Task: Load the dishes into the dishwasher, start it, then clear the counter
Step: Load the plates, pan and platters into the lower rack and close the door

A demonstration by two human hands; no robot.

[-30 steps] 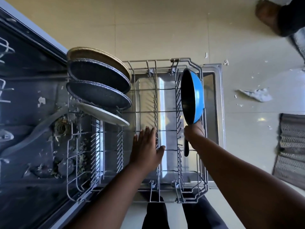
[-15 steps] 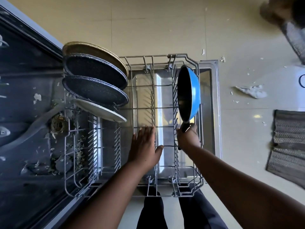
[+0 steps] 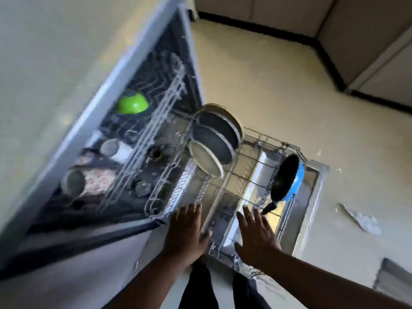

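Note:
The dishwasher's lower rack (image 3: 243,175) is pulled out over the open door (image 3: 312,204). A blue pan (image 3: 287,179) stands on edge at the rack's right side, handle pointing toward me. Several plates (image 3: 214,139) stand upright at the rack's far left. My left hand (image 3: 186,230) hovers with fingers spread over the rack's near edge and holds nothing. My right hand (image 3: 256,233), also spread and empty, is just short of the pan's handle (image 3: 268,207). The upper rack (image 3: 142,141) inside the machine holds a green bowl (image 3: 131,104) and cups (image 3: 89,181).
A crumpled paper scrap (image 3: 361,221) and small bits lie on the tiled floor right of the door. A grey mat (image 3: 392,279) is at the lower right. Cabinet fronts with a dark plinth (image 3: 330,63) run along the far side. My legs (image 3: 200,286) stand at the rack's near end.
My right hand has let go of the pan's handle, leaving the pan standing in the rack. The view has swung up and left, bringing the upper rack with the green bowl into sight.

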